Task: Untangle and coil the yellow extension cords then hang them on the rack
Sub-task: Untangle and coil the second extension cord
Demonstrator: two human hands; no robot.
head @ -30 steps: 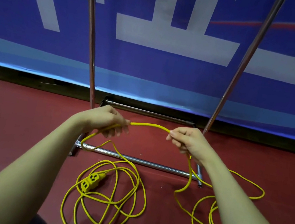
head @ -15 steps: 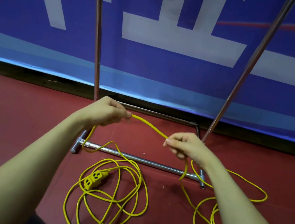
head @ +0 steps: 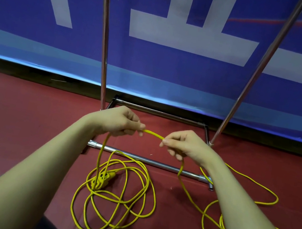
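My right hand (head: 184, 146) has slid in close to my left hand (head: 118, 122), both pinched shut on the yellow extension cord (head: 152, 134), so a fresh loop hangs while most cord lies tangled below the rack (head: 105, 45), uncoiled.

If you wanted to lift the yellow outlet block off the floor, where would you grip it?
Grip the outlet block across its narrow sides from above; it lies flat, face up, on the cord loops, with its cord end tucked under them.
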